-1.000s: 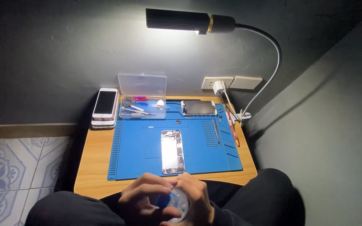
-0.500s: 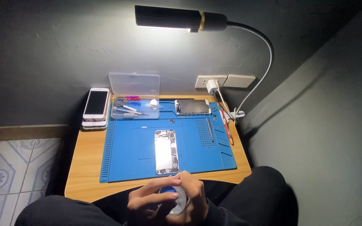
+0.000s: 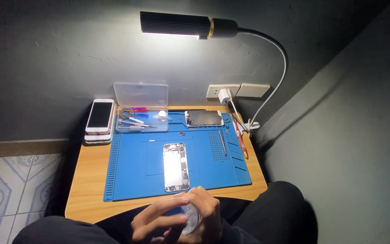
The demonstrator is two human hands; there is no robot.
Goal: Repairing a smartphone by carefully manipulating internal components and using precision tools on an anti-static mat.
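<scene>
A small wooden table (image 3: 89, 180) is set into a dim corner between dark grey walls, with patterned floor tiles (image 3: 5, 185) seen to the left.

Nearest the camera, over the lap and just short of the table's front edge, a round, pale, translucent plastic disc (image 3: 190, 219) is gripped between both hands. The left hand (image 3: 159, 223) is curled over the disc's left side with fingers spread; the right hand (image 3: 211, 214) is wrapped round its right side and top. Its surface is whitish and glossy under the light; much of it is covered by the fingers, and finer detail cannot be made out.

Just beyond the hands, a blue rubber work mat (image 3: 132, 167) with moulded ridges and compartments is spread across the table. On its middle, straight ahead of the hands, an opened smartphone (image 3: 176, 167) is laid with its silver inner parts exposed. To the right of it, thin metal tools (image 3: 223, 142) and a red-handled tool (image 3: 240, 138) lie in the mat's side slots.

Farther off, a detached phone screen panel (image 3: 204, 118) is placed at the mat's far edge. Left of it, a clear plastic box (image 3: 141, 118) with its lid raised holds small tools with pink and blue handles. Farther left still, two stacked white phones (image 3: 100, 119) rest on the bare wood.

On the wall behind, a white socket plate (image 3: 238, 90) with a plugged charger is mounted, and a black gooseneck lamp (image 3: 181, 25) is lit above.
</scene>
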